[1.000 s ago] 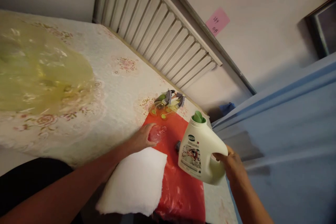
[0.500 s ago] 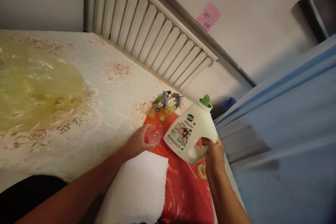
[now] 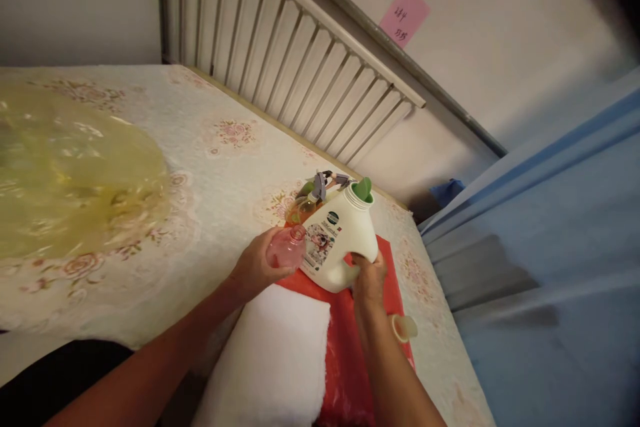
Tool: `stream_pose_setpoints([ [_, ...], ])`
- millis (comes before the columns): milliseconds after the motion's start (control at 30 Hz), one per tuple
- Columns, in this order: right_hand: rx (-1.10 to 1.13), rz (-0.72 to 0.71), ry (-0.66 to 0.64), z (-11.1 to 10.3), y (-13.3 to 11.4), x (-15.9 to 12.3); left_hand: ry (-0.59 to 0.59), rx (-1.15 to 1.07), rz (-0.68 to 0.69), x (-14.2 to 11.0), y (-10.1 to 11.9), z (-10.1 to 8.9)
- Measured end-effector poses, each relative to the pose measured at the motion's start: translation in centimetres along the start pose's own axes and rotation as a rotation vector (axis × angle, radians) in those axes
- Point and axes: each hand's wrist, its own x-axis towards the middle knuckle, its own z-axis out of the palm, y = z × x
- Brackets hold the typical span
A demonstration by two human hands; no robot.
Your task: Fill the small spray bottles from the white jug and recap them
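My right hand [image 3: 369,280] is wrapped round the handle of a white detergent jug [image 3: 345,240], which tilts a little to the left. Its neck is uncapped, with a green pouring spout [image 3: 363,188] inside. My left hand [image 3: 256,260] grips a small clear pink bottle [image 3: 287,248] with an open mouth, just left of the jug's label. Behind the jug, partly hidden, stand spray bottles [image 3: 303,204] with grey trigger heads. A pale cap [image 3: 404,327] lies on its side to the right of my right forearm.
A red plastic sheet [image 3: 345,353] lies under the jug, with a folded white towel [image 3: 273,353] in front. A large yellow plastic bag [image 3: 80,173] covers the left of the flowered tablecloth [image 3: 215,193]. A radiator [image 3: 290,47] runs behind; a blue curtain [image 3: 555,267] hangs at right.
The jug in my right hand has moved left, nearer the pink bottle, and now covers part of the spray bottles. My left hand has lifted the pink bottle slightly and brought it left.
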Motion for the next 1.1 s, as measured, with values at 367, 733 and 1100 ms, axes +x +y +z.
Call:
stream_pose_setpoints([
  [367, -0.001, -0.013, -0.011, 0.0, 1.1, -0.8, -0.107, -0.11, -0.017, -1.6, 2.0, -0.1],
  [733, -0.026, -0.063, -0.155, -4.3, 0.2, -7.9, -0.196, -0.131, 0.037, -2.8, 0.4, 1.5],
  [1100, -0.49, -0.345, -0.525, -1.1, 0.5, -10.8, -0.212, -0.112, 0.089, -2.5, 0.3, 2.1],
])
